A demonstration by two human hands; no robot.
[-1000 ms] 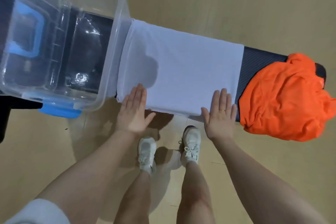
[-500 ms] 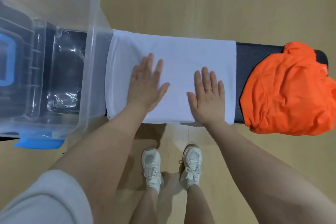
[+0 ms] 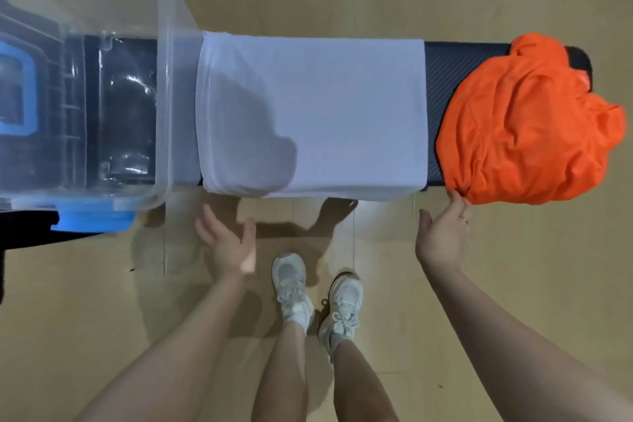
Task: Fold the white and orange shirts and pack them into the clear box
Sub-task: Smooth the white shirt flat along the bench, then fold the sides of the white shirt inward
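**Both hands loose, nothing gripped**

Fingers of the right hand (image 3: 442,236) touch the near hem of the crumpled orange shirt (image 3: 527,123); the left hand (image 3: 229,243) hangs open below the bench edge. Between the shirt and the clear plastic box with blue latches (image 3: 164,79), the folded white shirt (image 3: 311,113) lies flat on the dark padded bench (image 3: 438,86).

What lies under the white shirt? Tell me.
The white shirt lies flat on a dark bench, visible only at its right end. The bench beneath the cloth is covered; anything else under there cannot be seen.

White shirt (image 3: 342,106), orange shirt (image 3: 524,123), clear box (image 3: 164,79) with blue handles (image 3: 96,217)
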